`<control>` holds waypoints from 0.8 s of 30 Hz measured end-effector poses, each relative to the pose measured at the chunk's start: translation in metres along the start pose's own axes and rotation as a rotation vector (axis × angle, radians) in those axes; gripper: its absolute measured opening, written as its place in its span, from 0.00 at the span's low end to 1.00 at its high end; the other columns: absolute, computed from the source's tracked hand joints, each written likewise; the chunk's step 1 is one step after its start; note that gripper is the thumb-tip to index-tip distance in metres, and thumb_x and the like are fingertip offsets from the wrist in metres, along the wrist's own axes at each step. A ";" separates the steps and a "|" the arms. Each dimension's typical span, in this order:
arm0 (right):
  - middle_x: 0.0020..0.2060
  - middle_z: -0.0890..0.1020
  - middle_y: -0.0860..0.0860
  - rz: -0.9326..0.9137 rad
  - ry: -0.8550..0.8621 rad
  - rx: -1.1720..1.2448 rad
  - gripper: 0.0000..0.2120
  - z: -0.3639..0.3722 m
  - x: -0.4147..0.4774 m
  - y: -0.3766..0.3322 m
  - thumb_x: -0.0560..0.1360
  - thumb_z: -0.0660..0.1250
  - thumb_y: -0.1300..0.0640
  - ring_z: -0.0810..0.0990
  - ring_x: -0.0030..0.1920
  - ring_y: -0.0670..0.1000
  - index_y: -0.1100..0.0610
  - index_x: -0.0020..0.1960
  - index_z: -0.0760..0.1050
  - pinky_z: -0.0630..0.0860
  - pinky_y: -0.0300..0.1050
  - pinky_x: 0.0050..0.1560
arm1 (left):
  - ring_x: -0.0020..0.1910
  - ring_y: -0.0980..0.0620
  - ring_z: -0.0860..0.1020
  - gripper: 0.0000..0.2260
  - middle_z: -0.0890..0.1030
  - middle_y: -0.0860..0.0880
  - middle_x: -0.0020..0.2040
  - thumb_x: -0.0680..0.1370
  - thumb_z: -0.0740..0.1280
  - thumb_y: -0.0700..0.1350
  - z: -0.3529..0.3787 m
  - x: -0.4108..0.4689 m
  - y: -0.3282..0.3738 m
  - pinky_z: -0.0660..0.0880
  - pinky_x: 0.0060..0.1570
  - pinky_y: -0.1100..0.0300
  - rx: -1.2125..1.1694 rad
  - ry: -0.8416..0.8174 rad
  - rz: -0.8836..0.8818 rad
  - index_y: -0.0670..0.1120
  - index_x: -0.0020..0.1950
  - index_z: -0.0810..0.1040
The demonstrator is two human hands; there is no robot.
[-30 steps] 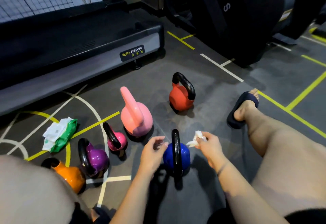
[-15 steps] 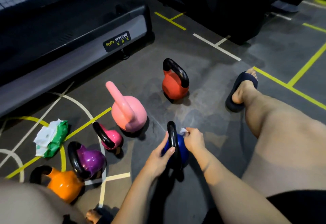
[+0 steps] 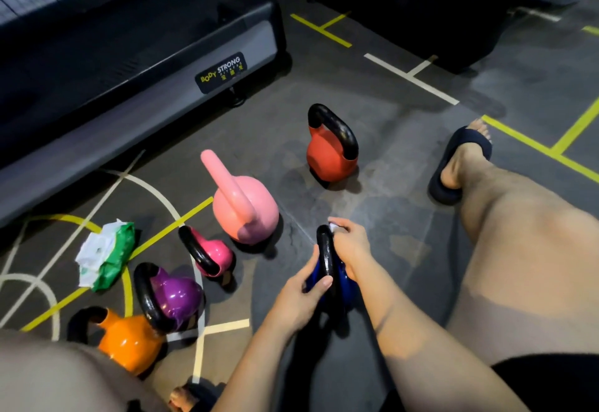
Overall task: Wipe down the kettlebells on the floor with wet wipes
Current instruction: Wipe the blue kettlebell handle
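Note:
A small blue kettlebell [image 3: 340, 277] with a black handle stands on the floor between my legs. My left hand [image 3: 299, 296] grips its left side, thumb on the handle. My right hand [image 3: 350, 244] holds a white wet wipe [image 3: 333, 227] against the top right of the handle; only a corner of the wipe shows. Other kettlebells stand around: a red one [image 3: 329, 157], a large light pink one [image 3: 246, 209], a small hot pink one [image 3: 214, 251], a purple one [image 3: 175, 295] and an orange one [image 3: 128, 342].
A green pack of wet wipes [image 3: 107, 254] lies on the floor at the left. A treadmill base [image 3: 136, 68] runs along the back left. My right leg and slippered foot [image 3: 460, 159] stretch out at the right; my left knee [image 3: 48, 376] fills the bottom left.
My left hand has closed on the blue kettlebell's side. My right hand has brought the wipe from beside the handle onto it and now rubs near the handle's top.

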State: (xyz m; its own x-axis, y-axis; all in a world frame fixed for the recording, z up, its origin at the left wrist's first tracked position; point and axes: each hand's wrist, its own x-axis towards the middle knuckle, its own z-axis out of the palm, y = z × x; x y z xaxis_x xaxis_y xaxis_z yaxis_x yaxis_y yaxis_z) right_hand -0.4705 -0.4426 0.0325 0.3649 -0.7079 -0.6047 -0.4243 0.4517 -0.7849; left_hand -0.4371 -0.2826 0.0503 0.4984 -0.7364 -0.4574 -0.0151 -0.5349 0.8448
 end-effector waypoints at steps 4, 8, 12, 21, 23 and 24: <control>0.46 0.86 0.53 -0.010 0.014 -0.086 0.08 0.002 -0.002 0.007 0.79 0.65 0.59 0.83 0.47 0.53 0.50 0.47 0.82 0.80 0.46 0.52 | 0.68 0.69 0.70 0.29 0.72 0.70 0.68 0.77 0.65 0.58 0.005 -0.003 0.001 0.65 0.72 0.62 0.077 0.015 -0.031 0.79 0.71 0.55; 0.44 0.84 0.52 0.024 -0.001 -0.201 0.07 -0.007 -0.004 0.004 0.80 0.66 0.56 0.81 0.42 0.51 0.47 0.47 0.80 0.76 0.42 0.46 | 0.69 0.56 0.75 0.28 0.77 0.59 0.69 0.79 0.63 0.60 0.009 -0.007 0.002 0.68 0.71 0.56 0.171 0.043 -0.085 0.81 0.70 0.51; 0.40 0.85 0.51 0.018 -0.001 0.016 0.07 -0.007 -0.009 0.002 0.78 0.69 0.59 0.81 0.36 0.47 0.53 0.52 0.85 0.78 0.40 0.39 | 0.70 0.56 0.73 0.28 0.77 0.58 0.70 0.81 0.63 0.58 0.006 -0.008 0.004 0.67 0.72 0.57 0.174 0.042 -0.072 0.78 0.73 0.53; 0.49 0.86 0.50 0.004 -0.019 0.109 0.04 -0.003 -0.020 -0.008 0.77 0.72 0.56 0.82 0.49 0.48 0.49 0.48 0.84 0.78 0.43 0.57 | 0.54 0.48 0.81 0.27 0.84 0.48 0.55 0.84 0.59 0.54 0.028 -0.023 -0.002 0.73 0.53 0.61 0.167 0.160 -0.070 0.75 0.76 0.51; 0.49 0.86 0.49 -0.032 -0.033 0.072 0.05 -0.006 -0.019 -0.010 0.77 0.72 0.56 0.82 0.50 0.47 0.47 0.47 0.84 0.76 0.41 0.56 | 0.46 0.55 0.81 0.26 0.84 0.51 0.47 0.83 0.61 0.54 0.029 -0.026 -0.009 0.71 0.46 0.67 0.142 0.177 -0.050 0.76 0.74 0.53; 0.49 0.86 0.47 -0.051 -0.032 0.066 0.05 -0.007 -0.020 -0.010 0.77 0.72 0.56 0.82 0.51 0.46 0.47 0.47 0.84 0.76 0.40 0.55 | 0.41 0.58 0.79 0.26 0.82 0.52 0.42 0.83 0.62 0.53 0.029 -0.025 -0.012 0.70 0.43 0.69 0.133 0.178 -0.039 0.76 0.73 0.54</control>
State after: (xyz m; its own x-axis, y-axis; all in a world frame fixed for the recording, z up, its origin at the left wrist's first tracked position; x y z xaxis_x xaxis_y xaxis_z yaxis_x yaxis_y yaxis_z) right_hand -0.4794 -0.4366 0.0532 0.4113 -0.7138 -0.5669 -0.3495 0.4509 -0.8213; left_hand -0.4744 -0.2698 0.0436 0.6461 -0.6353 -0.4230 -0.1007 -0.6203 0.7778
